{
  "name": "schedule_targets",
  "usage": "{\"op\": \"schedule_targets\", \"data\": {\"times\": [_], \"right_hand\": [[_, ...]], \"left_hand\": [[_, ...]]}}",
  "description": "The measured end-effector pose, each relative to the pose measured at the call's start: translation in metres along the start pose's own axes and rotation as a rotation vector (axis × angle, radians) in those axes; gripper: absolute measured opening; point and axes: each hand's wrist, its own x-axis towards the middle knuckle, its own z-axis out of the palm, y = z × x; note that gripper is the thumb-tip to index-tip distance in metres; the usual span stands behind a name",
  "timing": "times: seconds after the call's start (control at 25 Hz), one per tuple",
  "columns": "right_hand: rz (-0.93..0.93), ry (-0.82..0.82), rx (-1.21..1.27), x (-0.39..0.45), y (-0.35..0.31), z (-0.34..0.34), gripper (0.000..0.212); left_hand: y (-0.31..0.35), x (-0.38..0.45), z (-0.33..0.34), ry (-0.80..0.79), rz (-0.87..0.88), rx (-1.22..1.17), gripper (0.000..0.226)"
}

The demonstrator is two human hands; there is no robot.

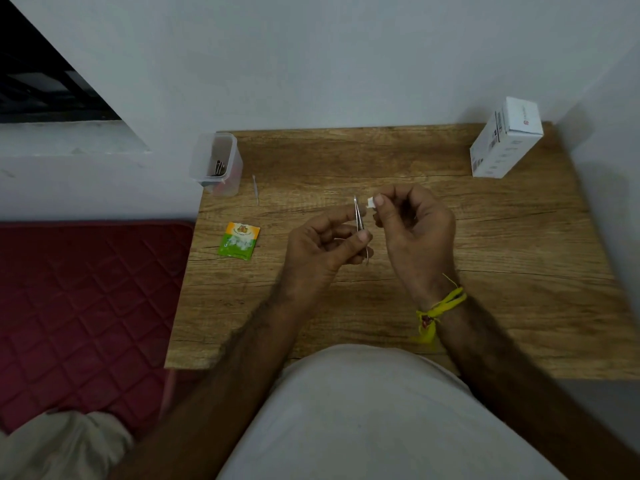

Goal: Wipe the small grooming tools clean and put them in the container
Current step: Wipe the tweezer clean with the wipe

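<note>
Item 1. Tweezers (358,223): slim metal, held roughly upright above the middle of the wooden bench (381,161). The left hand (322,244) pinches them at mid-length between thumb and curled fingers; the tips point toward 12 o'clock.

Item 2. Wipe (370,202): a small white piece, pinched between thumb and forefinger of the right hand (415,230), just at 2 o'clock of the tweezer tips, near them; contact cannot be told. Remaining fingers of that hand are curled. A yellow thread band (441,304) circles the right wrist.

Item 3. Container (216,162): clear plastic, open-topped, standing at the bench's 10 o'clock corner. Dark metal tools (219,167) lie inside; their kind is too small to tell.

Item 4. Thin metal tool (255,189): lying flat on the bench just at 4 o'clock of the container, apart from it.

Item 5. Sachet (239,241): green and orange, flat on the bench at 9 o'clock of the left hand.

Item 6. White box (505,140): at the bench's 2 o'clock corner, against the wall.

Item 7. Maroon quilted mattress (83,306): at 9 o'clock, beside the bench.
</note>
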Motion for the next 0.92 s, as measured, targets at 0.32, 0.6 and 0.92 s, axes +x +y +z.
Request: {"op": "schedule_targets", "data": {"times": [0.32,0.6,0.92], "right_hand": [[-0.366,-0.045,-0.296,-0.001,0.003,0.008,0.004],[-0.411,-0.017,-0.287,-0.010,0.004,0.009,0.005],[-0.375,-0.050,-0.284,-0.011,0.012,0.008,0.006]], "left_hand": [[-0.008,-0.002,-0.003,0.002,-0.013,-0.027,0.017],[-0.007,-0.005,0.001,-0.007,0.006,-0.062,0.014],[-0.008,-0.005,-0.001,-0.007,0.022,-0.013,0.016]]}}
